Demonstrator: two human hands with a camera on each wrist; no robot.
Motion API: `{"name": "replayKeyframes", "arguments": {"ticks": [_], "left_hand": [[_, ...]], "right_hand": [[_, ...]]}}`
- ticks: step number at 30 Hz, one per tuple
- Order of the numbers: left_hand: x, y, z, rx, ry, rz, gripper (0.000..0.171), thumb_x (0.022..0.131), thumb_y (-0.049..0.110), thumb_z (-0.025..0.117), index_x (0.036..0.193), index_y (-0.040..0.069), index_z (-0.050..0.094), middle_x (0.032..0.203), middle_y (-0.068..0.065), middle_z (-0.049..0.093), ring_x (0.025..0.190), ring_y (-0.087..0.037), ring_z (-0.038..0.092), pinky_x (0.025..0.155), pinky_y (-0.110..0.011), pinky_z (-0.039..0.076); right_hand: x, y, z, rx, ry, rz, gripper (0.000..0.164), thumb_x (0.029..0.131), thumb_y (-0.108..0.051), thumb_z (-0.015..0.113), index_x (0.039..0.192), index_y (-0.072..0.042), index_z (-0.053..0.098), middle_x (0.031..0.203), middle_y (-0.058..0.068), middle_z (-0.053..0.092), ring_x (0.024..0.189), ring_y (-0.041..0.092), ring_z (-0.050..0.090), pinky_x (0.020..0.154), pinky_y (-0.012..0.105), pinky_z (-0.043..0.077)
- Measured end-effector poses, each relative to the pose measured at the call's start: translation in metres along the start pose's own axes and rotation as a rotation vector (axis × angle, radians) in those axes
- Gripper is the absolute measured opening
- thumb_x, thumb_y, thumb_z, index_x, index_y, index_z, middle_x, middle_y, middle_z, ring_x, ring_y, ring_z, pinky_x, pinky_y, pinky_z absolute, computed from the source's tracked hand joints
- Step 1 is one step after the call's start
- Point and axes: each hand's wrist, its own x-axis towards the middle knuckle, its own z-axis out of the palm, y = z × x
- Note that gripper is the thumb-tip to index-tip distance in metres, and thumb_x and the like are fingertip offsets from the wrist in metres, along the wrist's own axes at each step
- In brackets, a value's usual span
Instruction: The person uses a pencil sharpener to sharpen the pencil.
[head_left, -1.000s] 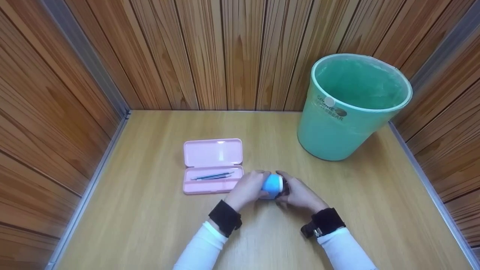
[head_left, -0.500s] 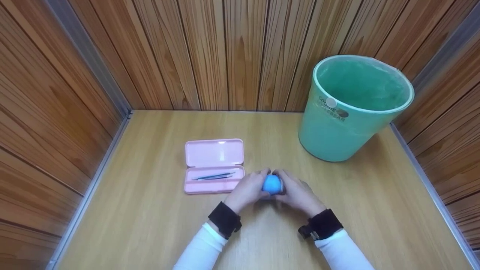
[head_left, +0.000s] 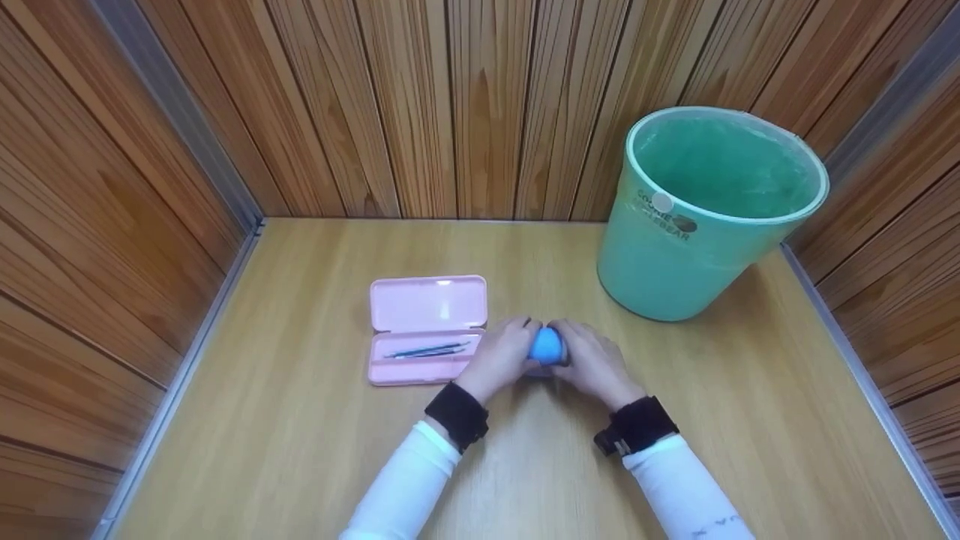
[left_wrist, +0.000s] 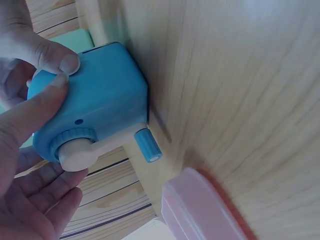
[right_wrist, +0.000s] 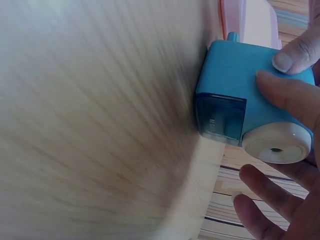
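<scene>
Between my two hands stands a blue hand-crank pencil sharpener (head_left: 546,346), close to the table. My left hand (head_left: 501,356) grips its crank side, thumb on the blue casing. My right hand (head_left: 596,360) holds the opposite side, and the two thumbs nearly meet on the casing. In the left wrist view, the cream crank arm (left_wrist: 112,141) ends in a blue knob (left_wrist: 148,145). The right wrist view shows the cream pencil-hole dial (right_wrist: 276,143) and the see-through shavings drawer (right_wrist: 220,118). Some fingers are hidden behind the sharpener.
An open pink pencil case (head_left: 427,303) lies just left of my left hand, with slim pencils (head_left: 427,351) inside. A green lined bin (head_left: 667,270) stands at the back right. Wooden panel walls (head_left: 487,112) enclose the table on the back and sides.
The sharpener has turned in my hands, so its pale dial side, visible earlier, no longer shows from above. My right hand has closed further around it. Both hands have shifted slightly away from me.
</scene>
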Motion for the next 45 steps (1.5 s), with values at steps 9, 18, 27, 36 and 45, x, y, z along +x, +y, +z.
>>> {"name": "replayKeyframes", "arguments": {"ticks": [9,18,27,36,45], "left_hand": [[0.019,-0.01,0.005,-0.014,0.069,-0.034,0.056,0.083,0.027,0.079,0.128,0.0,0.058,0.113,-0.013,0.066,0.1,-0.028,0.064,0.087,-0.039,0.052],[0.034,-0.016,0.008,0.004,0.099,-0.048,0.051,0.084,0.025,0.078,0.124,0.001,0.059,0.111,-0.013,0.066,0.098,-0.028,0.065,0.086,-0.038,0.053],[0.036,-0.015,0.01,0.018,0.046,-0.076,0.064,0.081,0.029,0.081,0.132,0.0,0.053,0.123,-0.014,0.058,0.111,-0.028,0.058,0.098,-0.037,0.046],[0.027,-0.017,0.011,0.003,0.045,-0.09,0.077,0.081,0.033,0.081,0.141,0.0,0.046,0.135,-0.017,0.051,0.122,-0.03,0.052,0.105,-0.038,0.04],[-0.001,-0.033,0.004,-0.123,0.15,-0.098,0.068,0.089,0.043,0.068,0.143,0.006,0.046,0.136,-0.019,0.051,0.124,-0.032,0.051,0.105,-0.041,0.04]], "right_hand": [[0.022,0.008,-0.001,-0.038,-0.035,0.054,0.066,0.079,-0.02,0.082,0.136,-0.008,0.052,0.131,0.015,0.058,0.119,0.036,0.053,0.095,0.057,0.044],[0.037,0.015,-0.002,-0.114,0.008,0.009,0.067,0.078,-0.022,0.083,0.135,-0.004,0.053,0.129,0.018,0.058,0.118,0.038,0.053,0.094,0.056,0.045],[0.033,0.009,0.0,-0.23,0.01,0.02,0.072,0.083,-0.032,0.079,0.144,-0.008,0.048,0.136,0.019,0.053,0.122,0.041,0.049,0.091,0.06,0.045],[0.023,0.01,-0.001,-0.264,0.039,0.027,0.095,0.077,-0.042,0.082,0.153,-0.011,0.034,0.142,0.02,0.048,0.123,0.042,0.048,0.093,0.062,0.043],[0.0,0.017,-0.013,-0.22,0.003,0.052,0.102,0.082,-0.051,0.074,0.155,-0.005,0.02,0.148,0.025,0.037,0.132,0.046,0.038,0.101,0.064,0.035]]}}
